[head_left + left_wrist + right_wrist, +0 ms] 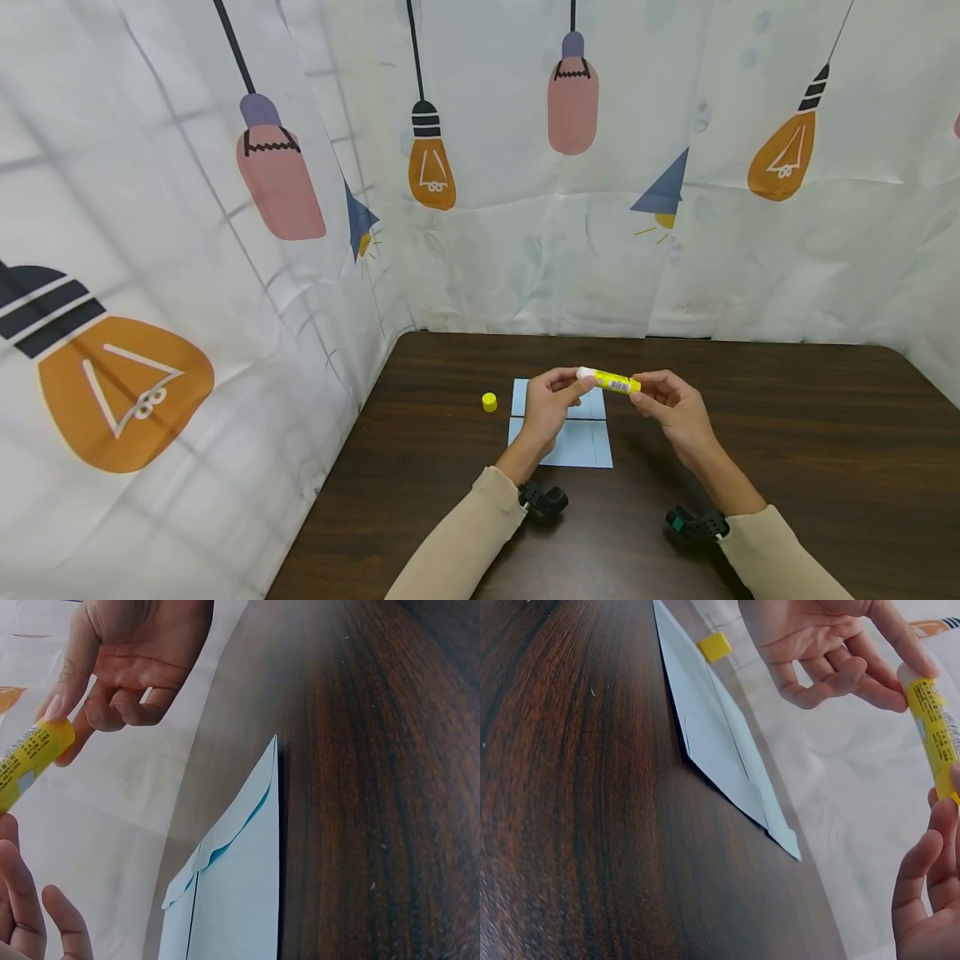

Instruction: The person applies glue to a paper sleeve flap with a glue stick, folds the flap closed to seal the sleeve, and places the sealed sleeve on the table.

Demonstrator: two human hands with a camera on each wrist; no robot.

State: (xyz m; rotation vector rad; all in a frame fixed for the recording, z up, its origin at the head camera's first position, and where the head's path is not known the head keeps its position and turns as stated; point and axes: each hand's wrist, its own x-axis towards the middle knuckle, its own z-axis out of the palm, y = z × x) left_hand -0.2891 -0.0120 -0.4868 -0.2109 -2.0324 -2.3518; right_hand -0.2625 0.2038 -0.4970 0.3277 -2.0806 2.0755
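Observation:
Both hands hold a yellow glue stick [617, 382] with a white end, raised above the table and lying nearly level. The left hand [549, 408] pinches its white end between thumb and fingers. At the yellow end, the right hand [678, 417] pinches with thumb and forefinger, its other fingers curled loosely, as the left wrist view shows. Under and behind the left hand lies a light blue paper envelope [576, 444] with a flap and a crease line across it. The glue stick's yellow cap [490, 402] stands on the table left of the envelope.
The dark brown wooden table [810, 450] reaches back to a white curtain [487, 267] printed with lamps. Another curtain side runs along the table's left edge. Each wrist wears a black band [543, 500].

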